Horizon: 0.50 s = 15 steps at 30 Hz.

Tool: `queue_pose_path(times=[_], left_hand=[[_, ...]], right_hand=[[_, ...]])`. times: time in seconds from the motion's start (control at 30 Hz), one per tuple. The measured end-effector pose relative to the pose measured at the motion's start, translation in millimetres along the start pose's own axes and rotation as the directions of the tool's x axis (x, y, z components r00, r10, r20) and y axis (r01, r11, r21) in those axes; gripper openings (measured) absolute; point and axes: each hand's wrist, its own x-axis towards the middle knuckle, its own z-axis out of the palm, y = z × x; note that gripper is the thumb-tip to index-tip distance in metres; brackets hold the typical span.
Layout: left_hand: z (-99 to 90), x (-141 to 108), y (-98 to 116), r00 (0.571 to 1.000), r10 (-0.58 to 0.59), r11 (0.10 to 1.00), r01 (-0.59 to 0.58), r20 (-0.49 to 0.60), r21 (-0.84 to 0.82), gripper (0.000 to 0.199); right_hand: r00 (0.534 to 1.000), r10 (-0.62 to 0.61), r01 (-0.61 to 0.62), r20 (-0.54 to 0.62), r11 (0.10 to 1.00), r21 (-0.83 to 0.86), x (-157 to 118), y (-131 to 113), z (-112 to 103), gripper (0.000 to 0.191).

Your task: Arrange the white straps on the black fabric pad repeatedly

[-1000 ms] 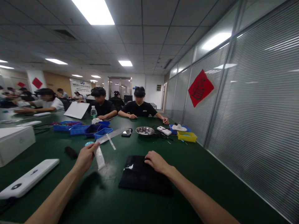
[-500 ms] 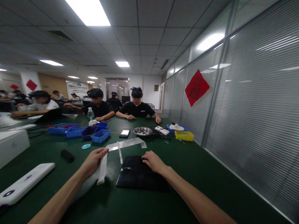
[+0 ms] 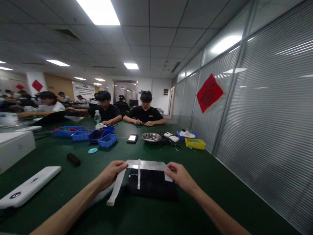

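Both my hands hold up a translucent whitish strip (image 3: 151,165) above the near part of the table. My left hand (image 3: 114,173) pinches its left corner, where a long tail (image 3: 116,190) hangs down. At the opposite corner, my right hand (image 3: 181,176) is closed on the strip, and a short white end (image 3: 168,177) folds down beside the fingers. A thin white band (image 3: 139,178) crosses the strip near its middle. Behind and below it lies a flat, shiny black pouch or sheet (image 3: 153,187); its upper edge is partly covered by the strip.
On the green table (image 3: 220,195) are a white device (image 3: 31,182), a black block (image 3: 73,159), a light-blue disc (image 3: 93,150) and blue trays (image 3: 108,140). Farther off stand a metal bowl (image 3: 151,137), a phone (image 3: 132,138) and a yellow tray (image 3: 195,143). Several people sit beyond.
My right hand has left the black piece and now grips the strip's right end. The strip has come nearer, over the black piece's far edge. My left hand has moved right, still holding it.
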Motion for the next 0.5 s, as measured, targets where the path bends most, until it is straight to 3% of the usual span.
queue_pose_path(times=[0.13,0.27,0.4,0.5], left_hand=[[16.9,-5,2,0.995,-0.039,0.997,0.033,0.088,0.075,0.030],[31.0,-11,6,0.980,-0.032,0.965,-0.020,0.196,0.261,0.036],[38.1,-10,5,0.991,0.010,0.808,-0.089,0.137,0.582,0.040],[38.6,-8,1,0.990,0.054,0.726,-0.131,0.134,0.675,0.036]], right_hand=[[0.997,0.076,-0.076,0.012,0.996,0.051,-29,8,-4,0.036],[0.981,0.192,-0.194,0.039,0.979,0.064,-38,29,-14,0.038],[0.949,0.312,-0.308,0.050,0.949,-0.066,-38,43,-16,0.034],[0.950,0.309,-0.300,0.044,0.943,-0.145,-37,46,-13,0.030]])
